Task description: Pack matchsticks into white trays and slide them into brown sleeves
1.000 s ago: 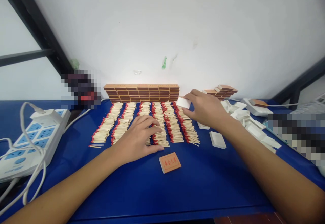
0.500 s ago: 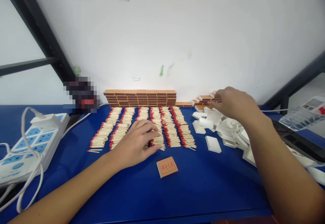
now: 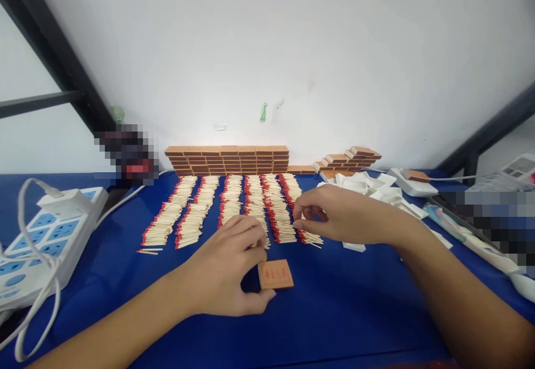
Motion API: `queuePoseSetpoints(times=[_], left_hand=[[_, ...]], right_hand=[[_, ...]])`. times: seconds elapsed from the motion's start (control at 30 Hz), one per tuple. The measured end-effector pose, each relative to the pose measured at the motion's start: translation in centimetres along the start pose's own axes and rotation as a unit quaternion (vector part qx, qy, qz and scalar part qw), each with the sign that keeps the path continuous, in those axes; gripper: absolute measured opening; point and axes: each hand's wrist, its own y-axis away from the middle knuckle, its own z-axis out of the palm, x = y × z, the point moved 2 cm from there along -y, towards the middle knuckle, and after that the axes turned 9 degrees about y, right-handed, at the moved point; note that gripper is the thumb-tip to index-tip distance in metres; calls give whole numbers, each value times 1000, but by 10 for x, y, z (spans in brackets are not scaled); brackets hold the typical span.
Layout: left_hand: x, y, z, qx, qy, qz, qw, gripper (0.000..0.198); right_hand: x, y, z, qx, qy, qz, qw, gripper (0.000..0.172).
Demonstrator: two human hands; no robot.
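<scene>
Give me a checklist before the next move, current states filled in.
1. Left hand grip on matchbox: cannot tell; thumb at near edge, fingers at far-left corner, firmness not shown.
2. Right hand free: ok, nothing visible in it.
3. Match rows tidy: not ok, loose matches at the leftmost row's near end.
4. Left box stack standing: ok.
5. White trays sorted: not ok, jumbled.
6. Power strip clear of left hand: ok.
</scene>
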Motion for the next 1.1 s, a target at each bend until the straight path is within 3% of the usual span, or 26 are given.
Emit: queuePoseSetpoints(times=[0.13, 0.27, 0.5, 0.63, 0.8, 0.97, 1.1], left_hand=[[-11, -4, -10, 115, -74, -30, 990, 17], [-25, -2, -14, 181, -124, -54, 974, 18], [-31, 2, -15, 207, -154, -46, 965, 22], [-29, 1, -17, 208, -148, -45, 966, 22], [-28, 3, -15, 202, -135, -48, 969, 24], [-30, 4, -14, 181, -155, -39, 970, 35], [-30, 5, -15, 189, -168, -49, 966, 32]], right_hand=[[-6, -7, 9, 31, -109, 19, 993, 44], [-16, -14, 24, 71, -219, 7, 973, 44], [-29, -21, 42, 160, -269, 39, 949, 35], [-32, -21, 47, 162, -295, 54, 940, 33], [-35, -22, 48, 140, -324, 48, 934, 42], [-22, -26, 39, 158, -312, 64, 935, 47], [1, -29, 30, 162, -332, 95, 924, 49]])
